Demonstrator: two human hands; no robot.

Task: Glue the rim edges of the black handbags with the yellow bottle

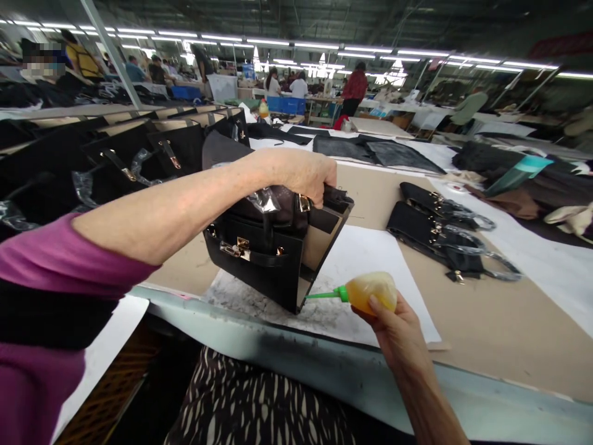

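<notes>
Left fingers point(317, 185) grip black bag point(254, 259) near tabletop's point(491, 334) front edge; right fingers point(376, 304) close around glue bottle point(373, 290); black straps point(430, 228) lie to the right.

black bag point(259, 272) — gold clasp, open side, tilted on stained paper; glue bottle point(370, 292) — amber, green nozzle at its edge.
</notes>
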